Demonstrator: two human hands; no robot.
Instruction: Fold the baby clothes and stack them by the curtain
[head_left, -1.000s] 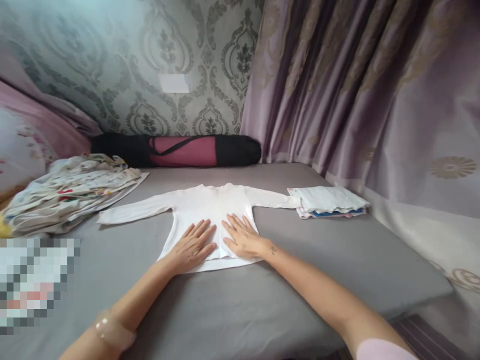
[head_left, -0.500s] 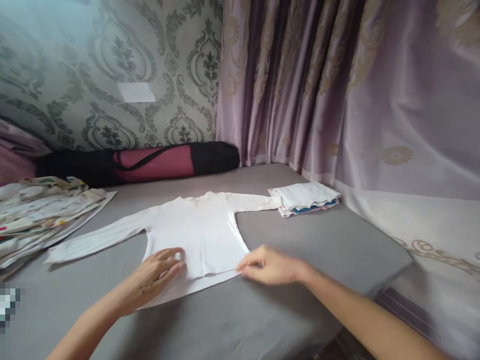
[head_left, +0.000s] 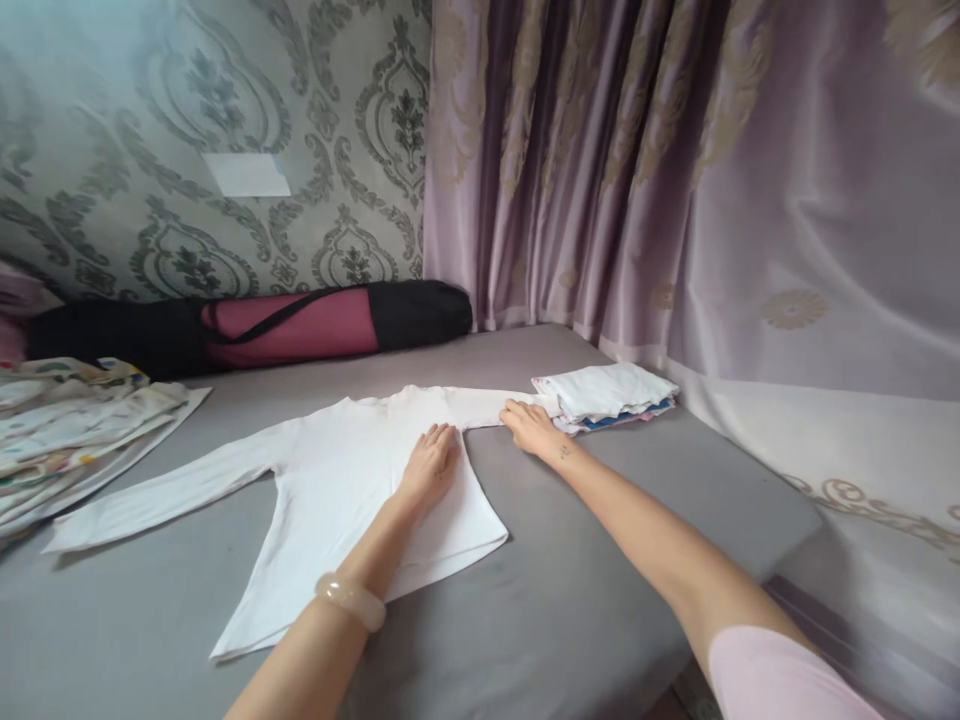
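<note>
A white long-sleeved shirt (head_left: 330, 480) lies spread flat on the grey sheet, both sleeves stretched out sideways. My left hand (head_left: 433, 462) rests on its body by the right armpit, palm down, fingers extended. On the right sleeve, my right hand (head_left: 531, 428) has its fingers bent around the fabric; its thumb is mostly hidden. The cuff of that sleeve reaches a stack of folded clothes (head_left: 611, 390), white on top with blue lower down. A pale bangle (head_left: 351, 601) circles my left wrist.
A heap of patterned clothes (head_left: 67, 430) lies at the left on the grey sheet (head_left: 600, 560). Along the wall stretches a long black and maroon bag (head_left: 292, 330). A mauve curtain (head_left: 750, 230) hangs beyond the right edge of the bed.
Both hands have left the shirt's hem and moved forward, the left to the armpit area, the right to the sleeve. The hem now lies lower and spread out. The view has shifted slightly.
</note>
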